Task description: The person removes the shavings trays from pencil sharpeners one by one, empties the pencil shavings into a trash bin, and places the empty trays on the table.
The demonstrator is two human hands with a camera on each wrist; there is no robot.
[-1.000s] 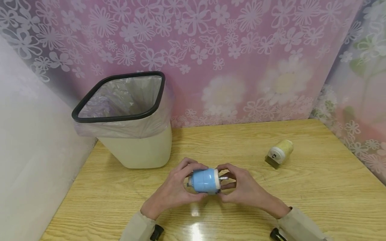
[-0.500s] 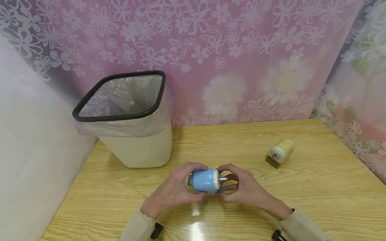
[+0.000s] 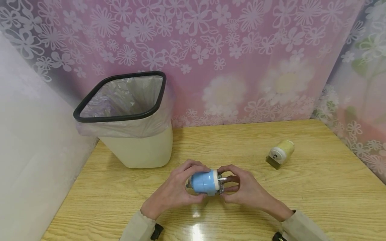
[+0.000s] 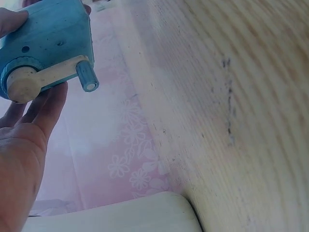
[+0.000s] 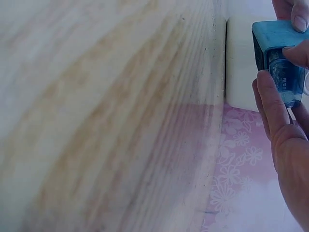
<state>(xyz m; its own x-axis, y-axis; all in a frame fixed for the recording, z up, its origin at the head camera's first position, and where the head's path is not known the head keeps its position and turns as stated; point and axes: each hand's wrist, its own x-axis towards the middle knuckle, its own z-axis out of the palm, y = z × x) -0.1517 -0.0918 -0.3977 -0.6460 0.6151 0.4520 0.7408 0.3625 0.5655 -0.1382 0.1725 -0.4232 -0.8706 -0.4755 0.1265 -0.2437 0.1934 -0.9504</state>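
A blue crank pencil sharpener [image 3: 202, 182] is held on its side between both hands, over the near middle of the table. My left hand [image 3: 184, 184] grips its body, thumb on the near side and fingers over the far side. In the left wrist view its cream crank [image 4: 58, 72] with a blue knob points toward the camera. At the other end my right hand [image 3: 241, 185] pinches a clear plastic drawer [image 5: 285, 79] between thumb and fingers. This drawer juts from the sharpener's front, beside a shiny metal piece [image 3: 222, 179].
A cream waste bin [image 3: 141, 150] with a black rim and plastic liner stands at the back left. On the right of the wooden table [image 3: 316, 187] lies a yellow-and-white sharpener-like object [image 3: 280, 154] with a dark base. A flowered pink curtain [image 3: 193, 67] hangs behind.
My right hand has shifted slightly right, and more of the clear drawer shows at the sharpener's front. My left hand keeps its grip, with its fingers shifting a little.
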